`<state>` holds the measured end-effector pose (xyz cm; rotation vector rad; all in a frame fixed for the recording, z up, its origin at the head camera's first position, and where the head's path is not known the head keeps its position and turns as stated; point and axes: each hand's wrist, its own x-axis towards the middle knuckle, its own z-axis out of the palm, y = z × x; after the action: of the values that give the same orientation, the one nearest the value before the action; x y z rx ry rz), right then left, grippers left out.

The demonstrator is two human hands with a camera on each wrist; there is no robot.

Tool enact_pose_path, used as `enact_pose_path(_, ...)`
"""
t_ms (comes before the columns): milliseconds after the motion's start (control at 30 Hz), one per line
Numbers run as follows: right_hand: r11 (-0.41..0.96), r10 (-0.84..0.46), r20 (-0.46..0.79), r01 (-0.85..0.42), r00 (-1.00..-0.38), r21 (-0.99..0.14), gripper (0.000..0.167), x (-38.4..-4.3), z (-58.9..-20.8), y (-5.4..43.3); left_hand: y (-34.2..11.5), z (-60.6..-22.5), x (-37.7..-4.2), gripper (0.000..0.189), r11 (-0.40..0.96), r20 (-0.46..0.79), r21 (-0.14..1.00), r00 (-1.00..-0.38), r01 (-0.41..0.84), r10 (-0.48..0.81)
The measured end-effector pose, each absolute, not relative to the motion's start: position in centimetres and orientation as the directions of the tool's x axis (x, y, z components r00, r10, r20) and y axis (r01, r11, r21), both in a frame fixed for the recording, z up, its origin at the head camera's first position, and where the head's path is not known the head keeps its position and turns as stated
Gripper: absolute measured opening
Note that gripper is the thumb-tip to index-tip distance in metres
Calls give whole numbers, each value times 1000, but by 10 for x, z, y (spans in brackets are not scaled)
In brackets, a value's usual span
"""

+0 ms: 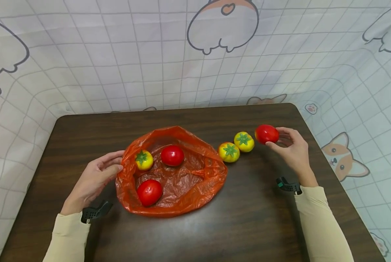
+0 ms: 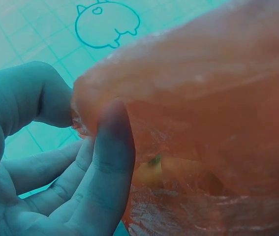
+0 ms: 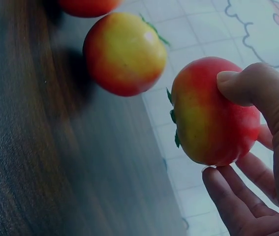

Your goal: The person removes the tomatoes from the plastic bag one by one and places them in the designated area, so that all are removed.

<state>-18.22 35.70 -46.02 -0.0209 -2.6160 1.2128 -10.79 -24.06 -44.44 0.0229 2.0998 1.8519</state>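
Observation:
My left hand (image 1: 92,179) pinches the left rim of an open orange-red plastic bag (image 1: 198,198). In the left wrist view, the bag's thin film (image 2: 218,113) lies between thumb and forefinger. Inside sit a tomato (image 1: 144,160) with its yellow, green-leaved top showing and two tomatoes, one (image 1: 172,155) towards the back and one (image 1: 150,193) at the front, with red sides up. To the right, my right hand (image 1: 292,148) grips a red tomato (image 1: 266,134) between thumb and fingers, above the table. The right wrist view shows the held tomato's (image 3: 213,113) yellow, leafy end facing away from the palm.
Two yellow-topped tomatoes, a nearer one (image 1: 229,152) and a farther one (image 1: 244,142), stand between the bag and my right hand; the nearer is close against the bag's right edge. A dark wooden table (image 1: 247,218) carries everything. Behind hangs a white gridded cloth (image 1: 149,65) with cartoon dogs.

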Motion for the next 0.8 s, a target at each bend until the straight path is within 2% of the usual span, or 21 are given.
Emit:
enact_pose_path(333, 665, 143, 164, -28, -976, -746, 59, -185, -469, 358, -244, -447, -109, 53, 78, -194, 981, -943, -179, 271)
enact_pose_path(800, 692, 129, 105, 14, -986, -722, 61, -190, -483, 360, -244, -446, -108, 59, 107, -231, 972, -940, -211, 249)
